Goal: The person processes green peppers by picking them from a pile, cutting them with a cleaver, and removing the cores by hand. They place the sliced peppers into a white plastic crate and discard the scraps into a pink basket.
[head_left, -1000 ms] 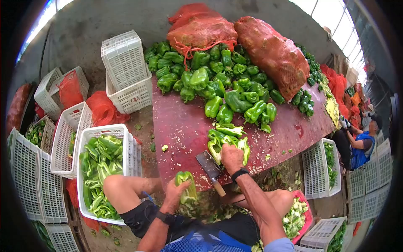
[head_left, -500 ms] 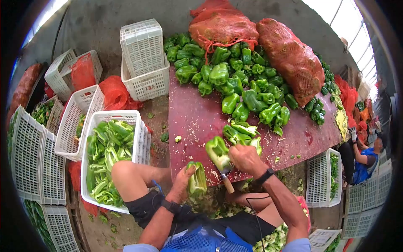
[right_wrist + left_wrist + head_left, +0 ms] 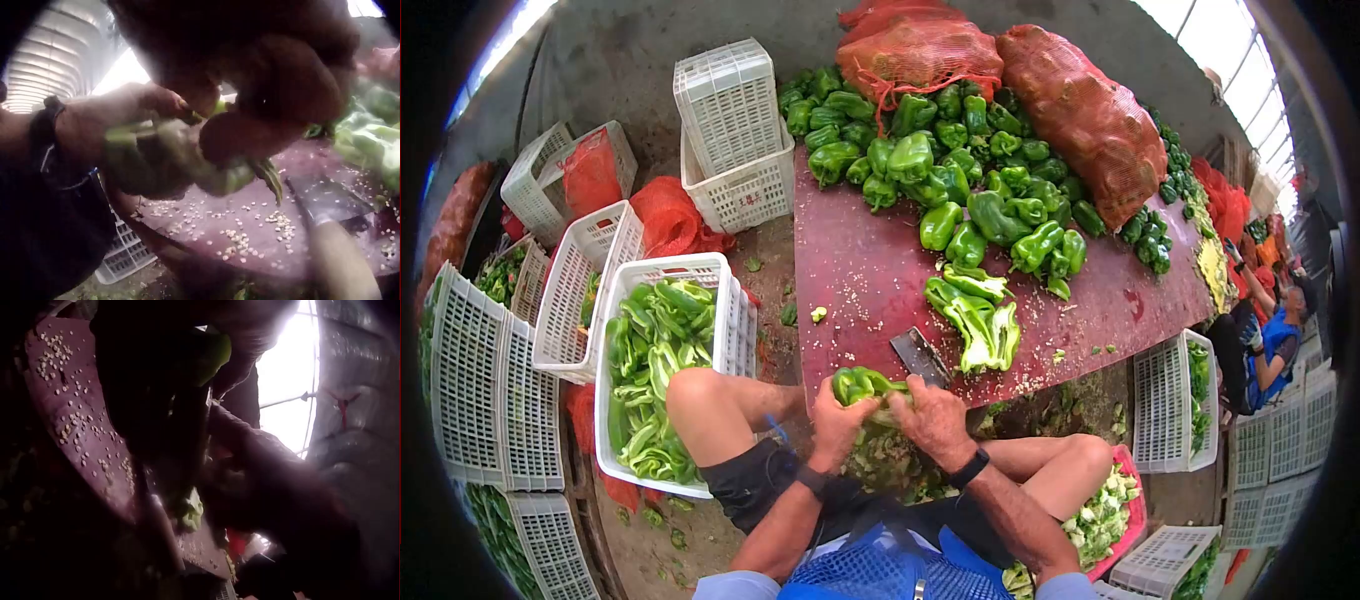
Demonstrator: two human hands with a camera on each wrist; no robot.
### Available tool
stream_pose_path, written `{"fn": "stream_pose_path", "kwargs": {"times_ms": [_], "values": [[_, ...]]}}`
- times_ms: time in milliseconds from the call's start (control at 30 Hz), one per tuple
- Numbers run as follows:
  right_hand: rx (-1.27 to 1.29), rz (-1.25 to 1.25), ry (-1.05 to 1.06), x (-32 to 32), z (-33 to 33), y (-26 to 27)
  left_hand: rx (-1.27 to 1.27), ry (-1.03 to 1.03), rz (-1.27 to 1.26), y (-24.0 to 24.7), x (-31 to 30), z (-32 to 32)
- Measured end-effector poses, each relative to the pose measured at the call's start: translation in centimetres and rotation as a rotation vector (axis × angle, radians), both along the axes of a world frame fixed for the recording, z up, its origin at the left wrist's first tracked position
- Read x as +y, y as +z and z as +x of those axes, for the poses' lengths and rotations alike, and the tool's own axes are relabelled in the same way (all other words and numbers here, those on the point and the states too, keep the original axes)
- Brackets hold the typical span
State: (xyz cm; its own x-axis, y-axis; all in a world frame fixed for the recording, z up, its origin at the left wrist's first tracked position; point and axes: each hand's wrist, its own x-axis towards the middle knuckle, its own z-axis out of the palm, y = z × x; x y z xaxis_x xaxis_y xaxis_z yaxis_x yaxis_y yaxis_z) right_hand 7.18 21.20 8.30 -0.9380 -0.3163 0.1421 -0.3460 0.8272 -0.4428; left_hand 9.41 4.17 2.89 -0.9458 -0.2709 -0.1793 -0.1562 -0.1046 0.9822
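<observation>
In front of the lap, my left hand (image 3: 838, 425) grips a green bell pepper (image 3: 862, 384), its fingers curled round it. Beside it my right hand (image 3: 937, 424) pinches the pepper's edge with thumb and fingers. The right wrist view shows the same pepper (image 3: 147, 159) between both hands, with a thin green stem (image 3: 272, 180) poking out below the right fingers. A cleaver (image 3: 921, 357) lies at the near table edge; its wooden handle (image 3: 342, 259) is hidden behind the right hand in the head view. Just beyond lie cut-open peppers (image 3: 990, 335).
Whole green peppers (image 3: 990, 215) heap on the red table (image 3: 855, 270), under red mesh sacks (image 3: 1085, 120). At left stands a white crate (image 3: 740, 340) of cut peppers; at right, a red basin (image 3: 1138, 500) of trimmings. Another person (image 3: 1273, 345) sits far right.
My right hand has left the cut peppers on the table and come left and down to the pepper in my left hand. The opened pepper that covered the cleaver now lies further right.
</observation>
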Motion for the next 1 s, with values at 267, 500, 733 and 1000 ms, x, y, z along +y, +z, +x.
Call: {"fn": "stream_pose_path", "kwargs": {"times_ms": [267, 500, 733, 1000], "values": [[-0.114, -0.181, -0.068, 1.6, 0.0, -2.8, 0.151, 0.008, -0.254, 3.8, 1.8, 0.7], [-0.146, -0.302, -0.217, 1.1, 0.9, -3.4, 0.295, -0.036, -0.433, 3.7, 2.9, 1.3], [-0.258, -0.652, -0.213, 1.9, 1.1, -3.2, 0.194, 0.028, -0.171, 3.1, 1.3, 0.5], [-0.719, -1.307, -0.216, 4.4, 1.6, -1.0, 0.031, 0.140, 0.616, 1.2, -1.6, -0.3]]}}
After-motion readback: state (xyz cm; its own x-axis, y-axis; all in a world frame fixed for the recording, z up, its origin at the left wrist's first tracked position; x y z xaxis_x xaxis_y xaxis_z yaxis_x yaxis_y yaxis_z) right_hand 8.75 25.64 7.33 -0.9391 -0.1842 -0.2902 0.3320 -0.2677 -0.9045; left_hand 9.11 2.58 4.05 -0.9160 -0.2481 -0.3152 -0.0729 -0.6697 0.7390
